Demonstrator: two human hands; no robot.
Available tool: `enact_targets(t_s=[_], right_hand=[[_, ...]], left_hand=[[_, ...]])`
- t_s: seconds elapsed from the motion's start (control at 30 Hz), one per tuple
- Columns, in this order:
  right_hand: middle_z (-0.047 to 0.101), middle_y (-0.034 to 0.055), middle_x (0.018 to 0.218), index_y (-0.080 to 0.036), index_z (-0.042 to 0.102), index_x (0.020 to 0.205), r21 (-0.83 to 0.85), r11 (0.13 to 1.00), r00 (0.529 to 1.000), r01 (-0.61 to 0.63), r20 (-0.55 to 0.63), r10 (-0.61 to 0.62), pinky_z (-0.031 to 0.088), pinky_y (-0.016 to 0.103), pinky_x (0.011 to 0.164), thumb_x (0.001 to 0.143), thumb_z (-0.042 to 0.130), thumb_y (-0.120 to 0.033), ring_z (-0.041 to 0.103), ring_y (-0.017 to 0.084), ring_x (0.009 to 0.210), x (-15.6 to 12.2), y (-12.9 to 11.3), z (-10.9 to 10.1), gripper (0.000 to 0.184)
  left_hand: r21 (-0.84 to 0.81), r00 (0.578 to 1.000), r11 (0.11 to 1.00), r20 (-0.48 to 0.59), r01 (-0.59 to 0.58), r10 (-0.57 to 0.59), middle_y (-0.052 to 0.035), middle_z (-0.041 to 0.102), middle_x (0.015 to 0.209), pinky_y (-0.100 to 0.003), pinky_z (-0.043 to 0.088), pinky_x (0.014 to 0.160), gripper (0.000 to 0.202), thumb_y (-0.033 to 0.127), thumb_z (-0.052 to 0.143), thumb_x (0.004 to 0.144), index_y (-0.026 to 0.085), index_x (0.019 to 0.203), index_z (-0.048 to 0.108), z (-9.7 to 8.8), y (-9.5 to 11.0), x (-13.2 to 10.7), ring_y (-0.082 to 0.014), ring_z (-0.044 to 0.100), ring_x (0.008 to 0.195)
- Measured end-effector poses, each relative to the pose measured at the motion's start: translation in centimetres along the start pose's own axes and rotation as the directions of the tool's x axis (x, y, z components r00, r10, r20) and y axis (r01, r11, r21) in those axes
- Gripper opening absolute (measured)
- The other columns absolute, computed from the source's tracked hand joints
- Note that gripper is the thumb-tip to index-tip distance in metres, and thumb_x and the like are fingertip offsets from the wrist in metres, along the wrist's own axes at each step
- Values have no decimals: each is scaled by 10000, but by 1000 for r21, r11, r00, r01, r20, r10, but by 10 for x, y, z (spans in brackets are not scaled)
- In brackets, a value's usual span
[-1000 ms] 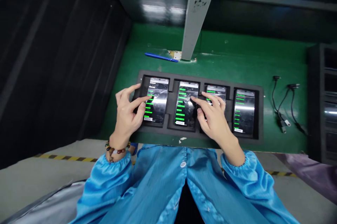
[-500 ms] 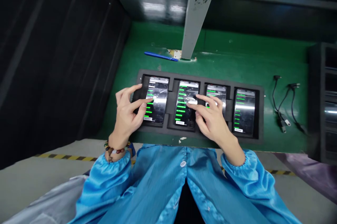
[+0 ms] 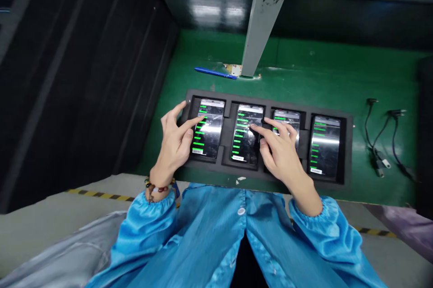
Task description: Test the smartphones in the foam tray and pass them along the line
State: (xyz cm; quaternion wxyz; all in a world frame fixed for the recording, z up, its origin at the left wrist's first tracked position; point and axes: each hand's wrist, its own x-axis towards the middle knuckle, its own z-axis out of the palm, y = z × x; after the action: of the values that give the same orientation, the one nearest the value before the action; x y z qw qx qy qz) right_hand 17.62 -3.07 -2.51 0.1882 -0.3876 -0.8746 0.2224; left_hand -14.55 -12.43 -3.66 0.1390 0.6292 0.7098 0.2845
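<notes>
Several smartphones lie face up in the slots of a dark foam tray [image 3: 233, 170], their lit screens showing green lines of text. My left hand [image 3: 174, 144] is open over the tray's left end, a finger stretched onto the screen of the leftmost phone [image 3: 211, 137]. On the second phone [image 3: 244, 146], a fingertip of my right hand [image 3: 279, 150] is at the upper half of the screen. That hand is open too and partly covers the third phone [image 3: 287, 116]. The rightmost phone [image 3: 324, 146] has no hand on it. Neither hand holds anything.
A blue pen [image 3: 215, 73] lies behind the tray, beside the foot of a grey metal post [image 3: 264, 22]. Short black cables [image 3: 374, 144] rest on the green table [image 3: 304, 76] at right. A dark wall of stacked trays [image 3: 101, 76] rises at left.
The text lists on the two left phones have shifted. Both fingertips sit a little higher on those screens. The whole view has moved slightly, so things appear farther right.
</notes>
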Motion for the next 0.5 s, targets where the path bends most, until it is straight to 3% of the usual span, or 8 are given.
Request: enact_targets(t_s=[0.17,0.5], right_hand=[[841,57,1231,-293,638,1515,0,1000,1000,3,0,-3,275,609,1282,1095,451,-158,534,328,1554,1,1,1,478],[821,71,1315,-268,623,1524,-14,1000,999,-22,-26,22,288,610,1267,1103,461,-161,529,339,1556,6,-1,2,463]], left_hand=[[-8,994,1000,-105,27,-28,-67,501,1712,-641,384,1299,594,557,320,1164,313,1311,841,-1,1,-4,-358,432,1570],[-18,992,1000,-128,21,-23,-71,548,1675,-635,405,1284,569,535,352,1161,304,1257,864,0,0,-5,-351,460,1533]])
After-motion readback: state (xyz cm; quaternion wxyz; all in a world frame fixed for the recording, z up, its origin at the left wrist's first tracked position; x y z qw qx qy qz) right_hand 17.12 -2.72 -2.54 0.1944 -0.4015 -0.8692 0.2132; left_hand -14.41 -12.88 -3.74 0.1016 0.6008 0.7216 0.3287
